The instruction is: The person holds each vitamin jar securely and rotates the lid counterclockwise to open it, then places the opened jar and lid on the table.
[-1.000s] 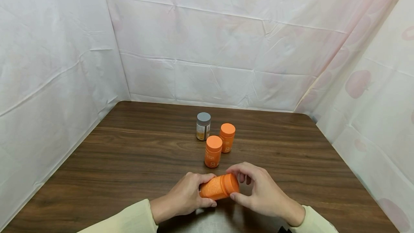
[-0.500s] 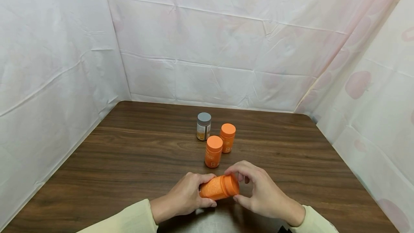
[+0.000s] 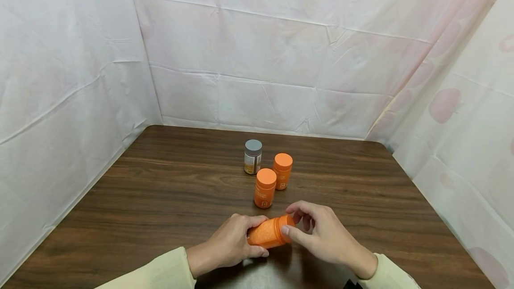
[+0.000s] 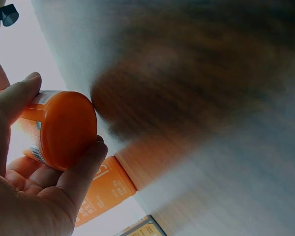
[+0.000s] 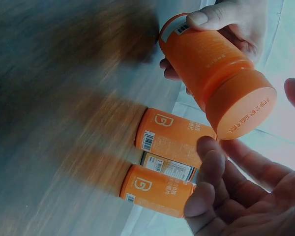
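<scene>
Right thumb higher, 4 bottles

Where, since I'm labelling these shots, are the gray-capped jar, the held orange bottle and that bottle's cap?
Gray-capped jar (image 3: 252, 160), head view, its label.
Held orange bottle (image 5: 211, 64), right wrist view, its body.
Bottle's cap (image 5: 248, 112), right wrist view, lettered end.

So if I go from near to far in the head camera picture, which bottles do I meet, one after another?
Held orange bottle in the left hand → front standing orange bottle → back standing orange bottle → grey-lidded bottle.
</scene>
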The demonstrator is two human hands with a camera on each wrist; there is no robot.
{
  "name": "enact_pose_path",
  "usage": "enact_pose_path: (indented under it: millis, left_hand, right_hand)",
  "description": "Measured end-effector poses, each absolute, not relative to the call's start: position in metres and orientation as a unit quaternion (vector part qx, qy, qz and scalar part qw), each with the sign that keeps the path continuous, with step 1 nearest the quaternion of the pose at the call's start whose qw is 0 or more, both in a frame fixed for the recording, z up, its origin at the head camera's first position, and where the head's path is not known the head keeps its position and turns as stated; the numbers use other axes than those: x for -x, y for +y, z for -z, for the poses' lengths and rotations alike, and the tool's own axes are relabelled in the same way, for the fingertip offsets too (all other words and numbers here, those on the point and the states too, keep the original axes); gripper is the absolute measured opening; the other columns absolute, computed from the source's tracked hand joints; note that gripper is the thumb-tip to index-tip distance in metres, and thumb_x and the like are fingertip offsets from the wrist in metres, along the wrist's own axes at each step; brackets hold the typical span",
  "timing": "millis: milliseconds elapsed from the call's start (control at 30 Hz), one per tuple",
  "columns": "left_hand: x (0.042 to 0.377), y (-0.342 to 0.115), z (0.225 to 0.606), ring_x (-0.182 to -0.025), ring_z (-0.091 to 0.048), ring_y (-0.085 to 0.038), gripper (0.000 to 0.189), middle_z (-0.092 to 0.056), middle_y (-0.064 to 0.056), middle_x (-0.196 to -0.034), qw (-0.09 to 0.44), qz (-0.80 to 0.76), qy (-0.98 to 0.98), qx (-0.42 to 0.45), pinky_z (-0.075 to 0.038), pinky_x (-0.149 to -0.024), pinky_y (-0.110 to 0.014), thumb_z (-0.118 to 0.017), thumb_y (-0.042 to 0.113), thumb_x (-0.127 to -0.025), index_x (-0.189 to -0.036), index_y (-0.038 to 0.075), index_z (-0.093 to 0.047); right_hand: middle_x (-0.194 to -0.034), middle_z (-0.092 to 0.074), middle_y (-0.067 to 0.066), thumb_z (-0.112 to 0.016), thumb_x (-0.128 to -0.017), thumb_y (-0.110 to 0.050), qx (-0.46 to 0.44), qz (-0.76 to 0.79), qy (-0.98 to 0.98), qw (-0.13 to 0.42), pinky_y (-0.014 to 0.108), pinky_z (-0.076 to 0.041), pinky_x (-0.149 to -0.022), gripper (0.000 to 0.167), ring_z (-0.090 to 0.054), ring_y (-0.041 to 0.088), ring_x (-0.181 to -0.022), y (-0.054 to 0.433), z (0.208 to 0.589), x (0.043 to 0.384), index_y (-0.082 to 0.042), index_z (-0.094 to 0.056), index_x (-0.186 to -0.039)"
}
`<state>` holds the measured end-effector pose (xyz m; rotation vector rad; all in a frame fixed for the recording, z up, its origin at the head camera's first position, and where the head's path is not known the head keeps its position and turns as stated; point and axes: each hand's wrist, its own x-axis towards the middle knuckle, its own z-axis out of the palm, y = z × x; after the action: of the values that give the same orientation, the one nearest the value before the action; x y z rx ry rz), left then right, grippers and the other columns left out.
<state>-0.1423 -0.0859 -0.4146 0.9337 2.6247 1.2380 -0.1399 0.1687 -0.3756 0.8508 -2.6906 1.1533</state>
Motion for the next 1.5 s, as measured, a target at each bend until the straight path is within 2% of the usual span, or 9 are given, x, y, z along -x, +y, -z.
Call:
enact_pose_path:
  millis: [167, 333, 533, 733, 967, 1200, 1500]
  left_hand:
    - [0.142, -0.086, 0.415, -0.076, -0.059, 0.002, 0.048, -0.068, 0.02, -0.093, 0.047, -0.406, 0.86, -0.306, -0.049, -0.069, -0.021, -0.094, 0.025, -0.075, -0.116, 0.029, -0.07]
    - [0.141, -0.085, 0.414, -0.076, -0.059, 0.002, 0.047, -0.068, 0.019, -0.094, 0.052, -0.406, 0.86, -0.305, -0.049, -0.069, -0.021, -0.094, 0.025, -0.075, -0.116, 0.029, -0.07]
    - [0.141, -0.086, 0.414, -0.075, -0.058, 0.001, 0.046, -0.067, 0.019, -0.091, 0.052, -0.406, 0.86, -0.305, -0.049, -0.068, -0.021, -0.094, 0.026, -0.075, -0.115, 0.03, -0.07]
    - [0.142, -0.086, 0.415, -0.074, -0.059, 0.001, 0.046, -0.067, 0.02, -0.091, 0.053, -0.409, 0.859, -0.302, -0.049, -0.068, -0.021, -0.093, 0.023, -0.076, -0.115, 0.03, -0.07]
    - [0.142, -0.086, 0.415, -0.074, -0.059, 0.001, 0.046, -0.067, 0.019, -0.091, 0.052, -0.411, 0.858, -0.303, -0.049, -0.068, -0.021, -0.093, 0.024, -0.076, -0.116, 0.03, -0.07]
    - [0.142, -0.086, 0.414, -0.076, -0.059, 0.001, 0.047, -0.068, 0.019, -0.093, 0.052, -0.411, 0.858, -0.303, -0.049, -0.069, -0.021, -0.093, 0.025, -0.076, -0.116, 0.029, -0.07]
    - [0.142, -0.086, 0.415, -0.077, -0.059, 0.001, 0.048, -0.068, 0.018, -0.095, 0.052, -0.411, 0.859, -0.3, -0.049, -0.07, -0.021, -0.094, 0.026, -0.075, -0.118, 0.028, -0.071]
  right_hand:
    - [-0.078, -0.062, -0.01, -0.077, -0.092, -0.042, -0.266, -0.384, -0.884, 0.008, 0.024, -0.047, -0.054, 0.026, -0.055, 0.005, -0.061, 0.168, 0.374, 0.141, -0.02, -0.07, -0.104]
    - [-0.076, -0.06, -0.01, -0.077, -0.091, -0.041, -0.27, -0.384, -0.883, 0.001, 0.024, -0.046, -0.052, 0.026, -0.053, 0.004, -0.06, 0.169, 0.375, 0.142, -0.019, -0.07, -0.101]
    - [-0.079, -0.063, -0.01, -0.081, -0.088, -0.04, -0.287, -0.38, -0.879, 0.006, 0.023, -0.045, -0.054, 0.027, -0.054, 0.007, -0.062, 0.171, 0.375, 0.142, -0.022, -0.07, -0.105]
    - [-0.083, -0.065, -0.011, -0.089, -0.08, -0.029, -0.312, -0.367, -0.875, 0.032, 0.024, -0.045, -0.056, 0.036, -0.055, 0.012, -0.066, 0.173, 0.375, 0.141, -0.03, -0.069, -0.11]
    - [-0.087, -0.064, -0.013, -0.092, -0.074, -0.02, -0.343, -0.367, -0.863, 0.065, 0.03, -0.048, -0.058, 0.046, -0.056, 0.012, -0.07, 0.174, 0.375, 0.141, -0.029, -0.068, -0.112]
    - [-0.089, -0.064, -0.013, -0.094, -0.072, -0.017, -0.34, -0.367, -0.864, 0.067, 0.029, -0.048, -0.058, 0.051, -0.057, 0.015, -0.071, 0.177, 0.373, 0.14, -0.03, -0.067, -0.112]
    - [-0.09, -0.063, -0.017, -0.094, -0.071, -0.018, -0.322, -0.358, -0.875, 0.05, 0.026, -0.047, -0.059, 0.052, -0.057, 0.012, -0.072, 0.181, 0.372, 0.14, -0.031, -0.064, -0.111]
